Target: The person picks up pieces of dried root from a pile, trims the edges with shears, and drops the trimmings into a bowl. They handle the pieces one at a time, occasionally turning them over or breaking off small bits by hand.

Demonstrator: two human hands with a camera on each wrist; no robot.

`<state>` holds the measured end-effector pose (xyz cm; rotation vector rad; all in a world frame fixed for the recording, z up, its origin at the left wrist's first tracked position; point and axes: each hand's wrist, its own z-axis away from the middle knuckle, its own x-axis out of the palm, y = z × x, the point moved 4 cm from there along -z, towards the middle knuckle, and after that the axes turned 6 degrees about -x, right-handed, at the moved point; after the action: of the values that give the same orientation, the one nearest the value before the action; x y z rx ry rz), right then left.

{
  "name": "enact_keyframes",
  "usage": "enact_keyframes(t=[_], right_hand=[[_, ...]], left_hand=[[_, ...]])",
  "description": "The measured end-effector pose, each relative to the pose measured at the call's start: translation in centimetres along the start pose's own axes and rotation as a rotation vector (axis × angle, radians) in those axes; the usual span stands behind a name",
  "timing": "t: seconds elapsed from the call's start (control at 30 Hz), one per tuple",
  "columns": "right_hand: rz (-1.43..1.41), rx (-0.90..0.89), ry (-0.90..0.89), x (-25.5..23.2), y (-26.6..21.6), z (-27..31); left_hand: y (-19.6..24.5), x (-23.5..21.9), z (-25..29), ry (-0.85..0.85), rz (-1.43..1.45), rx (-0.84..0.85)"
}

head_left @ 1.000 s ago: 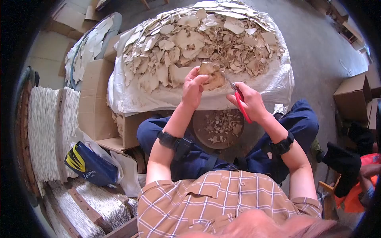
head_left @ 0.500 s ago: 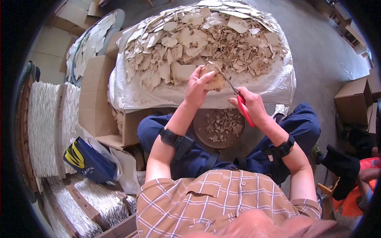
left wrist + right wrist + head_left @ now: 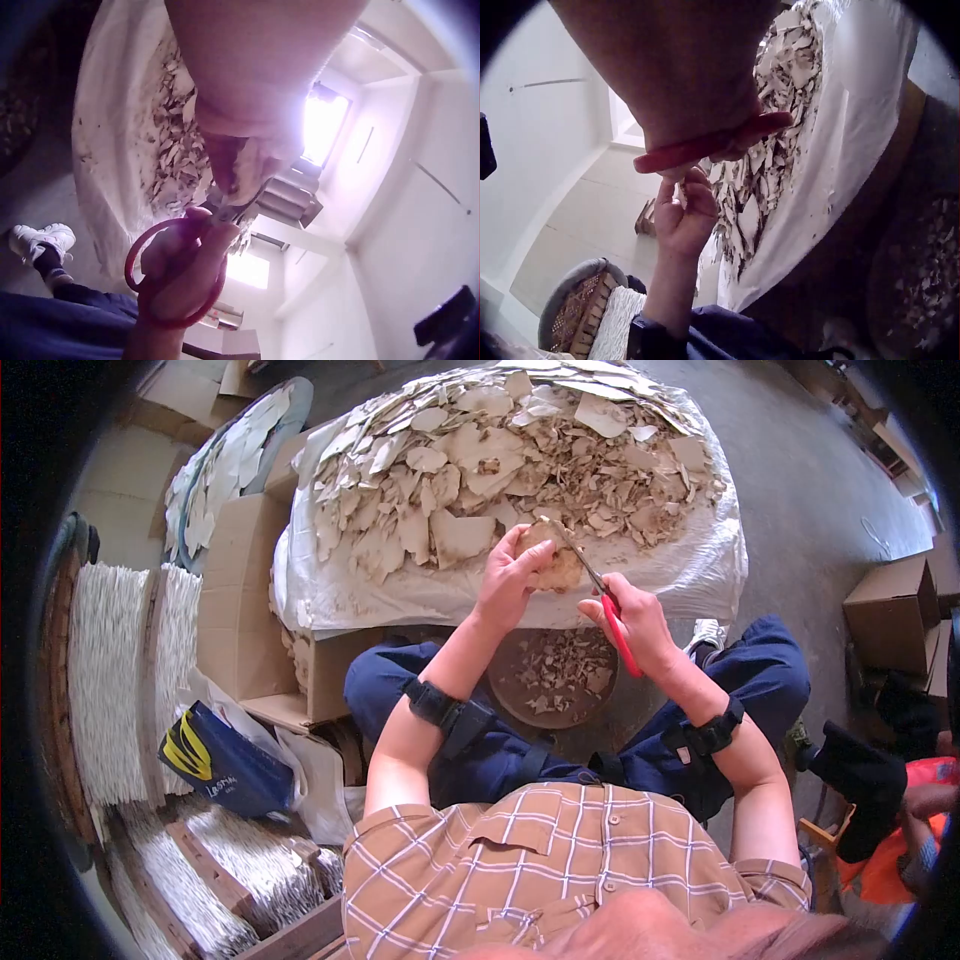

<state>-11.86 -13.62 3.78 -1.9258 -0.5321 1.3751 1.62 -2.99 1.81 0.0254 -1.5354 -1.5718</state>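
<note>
My left hand pinches a flat, rough-edged tan piece between thumb and fingers, up over the near edge of the covered heap. In my right hand is a pair of scissors with red handles; the metal blades lie along the right edge of that piece. Both hands meet close together in the left wrist view, where the red handle loops surround the right hand's fingers. From the right wrist, the handles cross in front of the left hand, and the blades are hidden.
Flat pale flakes pile on a white sheet ahead. Below its edge, between the knees, stands a round basin with small scraps. Cardboard boxes, a blue bag and white stacks flank the left; another person's arm shows at right.
The tan piece has turned in my left hand, which has shifted slightly right. The scissor blades have come to lie along the piece's right edge, while the grip on the handles stays.
</note>
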Motion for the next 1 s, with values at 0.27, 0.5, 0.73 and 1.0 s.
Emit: enact_keyframes(t=[0.27, 0.5, 0.73, 1.0], right_hand=[[0.103, -0.137, 0.077, -1.3, -0.6, -0.5], [0.242, -0.177, 0.015, -1.3, -0.8, -0.1], [0.286, -0.171, -0.095, -1.3, -1.0, -0.1], [0.082, -0.033, -0.122, -1.0, 0.3, -0.1]], left_hand=[[-0.2, -0.2, 0.1, -0.056, -0.162, 0.039], [0.6, -1.5, 0.4, -0.018, -0.246, 0.028], [1.0, -2.0, 1.0, -0.076, -0.458, -0.101], [1.3, -1.4, 1.2, 0.0, -0.211, -0.103]])
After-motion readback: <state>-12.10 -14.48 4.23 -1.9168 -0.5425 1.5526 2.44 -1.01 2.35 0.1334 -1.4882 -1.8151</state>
